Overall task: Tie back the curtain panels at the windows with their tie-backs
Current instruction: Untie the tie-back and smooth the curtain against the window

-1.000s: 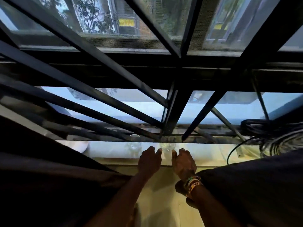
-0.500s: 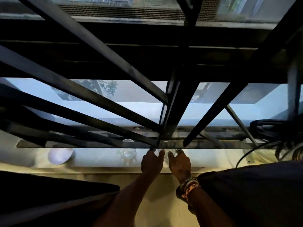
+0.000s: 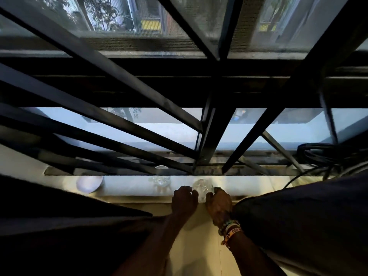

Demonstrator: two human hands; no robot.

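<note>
Dark fabric curtain panels (image 3: 69, 226) hang loose at both ends of the pale stone window sill (image 3: 129, 186), the right-hand panel (image 3: 298, 216) bulging over its right end; no tie-back is visible and neither panel is gathered yet. The left hand (image 3: 184, 200) and right hand (image 3: 219, 204), which wears beaded bracelets (image 3: 231, 229), curl their fingers round a small clear drinking glass (image 3: 202, 188) at the sill's front edge, gripping it from both sides, probably to get a fragile thing clear of the swinging fabric. A second clear glass (image 3: 161, 177) stands further left by the sill's back edge, against the black metal window bars (image 3: 119, 120), and a round white bowl (image 3: 89, 183) sits near the left end.
</note>
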